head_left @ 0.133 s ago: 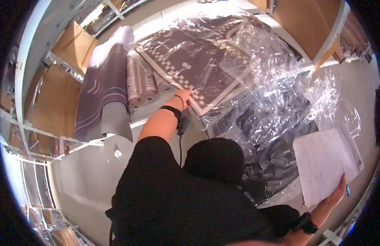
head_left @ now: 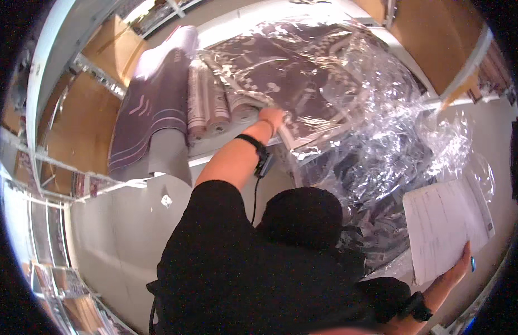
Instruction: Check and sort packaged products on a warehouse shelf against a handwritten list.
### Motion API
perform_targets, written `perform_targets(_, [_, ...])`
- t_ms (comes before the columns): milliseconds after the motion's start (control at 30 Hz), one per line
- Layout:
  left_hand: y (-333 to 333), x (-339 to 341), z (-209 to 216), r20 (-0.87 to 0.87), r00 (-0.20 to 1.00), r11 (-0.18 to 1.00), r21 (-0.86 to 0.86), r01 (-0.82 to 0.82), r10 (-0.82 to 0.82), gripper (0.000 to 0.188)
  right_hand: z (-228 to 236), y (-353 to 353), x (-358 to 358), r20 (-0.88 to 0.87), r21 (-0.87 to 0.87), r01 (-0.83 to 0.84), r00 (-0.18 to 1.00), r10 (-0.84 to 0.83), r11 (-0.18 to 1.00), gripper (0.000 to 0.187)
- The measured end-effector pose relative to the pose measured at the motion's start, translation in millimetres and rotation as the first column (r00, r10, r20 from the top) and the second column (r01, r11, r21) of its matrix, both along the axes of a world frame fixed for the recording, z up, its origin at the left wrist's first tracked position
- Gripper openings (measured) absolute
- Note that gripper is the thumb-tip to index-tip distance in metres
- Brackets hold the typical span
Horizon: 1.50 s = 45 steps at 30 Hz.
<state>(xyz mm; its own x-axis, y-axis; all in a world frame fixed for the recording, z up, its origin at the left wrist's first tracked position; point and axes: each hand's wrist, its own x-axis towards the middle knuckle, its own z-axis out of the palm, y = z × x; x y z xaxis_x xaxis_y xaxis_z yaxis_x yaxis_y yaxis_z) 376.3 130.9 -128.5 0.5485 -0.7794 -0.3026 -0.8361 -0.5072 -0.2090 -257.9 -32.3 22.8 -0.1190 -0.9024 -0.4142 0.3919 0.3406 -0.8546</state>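
My left hand grips the near left corner area of a dark brown mat with a pale checkered border. The corner is bent up, and clear plastic film lies crumpled over the mat and to its right. Just left of this hand, rolled mats lie side by side, their round ends facing me. At the lower right, my right hand holds a sheaf of white papers with handwriting on it. The thumb lies on top of the sheets; the other fingers are mostly hidden underneath.
A large dark mat with pale lines hangs over the shelf's front edge at the left. Below the film sits a dark bundle in plastic. Brown boards and metal racks stand left. A small white scrap lies on the grey floor.
My left hand has moved right and slightly away from me, pulling the mat's edge up and back. Another rolled mat now shows beside it. The papers stay nearly still.
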Motion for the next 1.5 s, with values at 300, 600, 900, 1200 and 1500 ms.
perform_targets(300, [-13.0, 156.7, 249.3, 0.172, 0.979, 0.898, -0.405, 0.173, -0.111, 0.043, 8.7, -12.6, 55.0, 0.199, -0.043, -0.257, 0.945, 0.260, 0.966, 0.044])
perform_targets(600, [267.1, 355.7, 312.3, 0.555, 0.755, 0.936, -0.238, -0.259, 0.350, 0.047, 33.9, -8.3, 143.3, -0.019, -0.130, -0.232, 0.973, 0.232, 0.964, 0.036])
perform_targets(900, [604.5, 327.9, 309.6, 0.833, 0.449, 0.911, -0.146, -0.387, 0.324, 0.055, 13.7, -9.8, 212.0, -0.032, -0.056, -0.288, 0.958, 0.286, 0.956, 0.037])
perform_targets(1200, [450.0, 334.5, 271.3, 0.565, 0.757, 0.919, -0.006, -0.394, 0.328, 0.065, 5.9, -1.9, 223.0, -0.166, -0.050, -0.347, 0.928, 0.335, 0.936, 0.038])
perform_targets(1500, [170.8, 283.0, 296.7, 0.200, 0.940, 0.933, 0.181, -0.311, 0.275, 0.076, 6.8, 2.8, 205.0, -0.189, -0.127, -0.338, 0.931, 0.312, 0.932, 0.046])
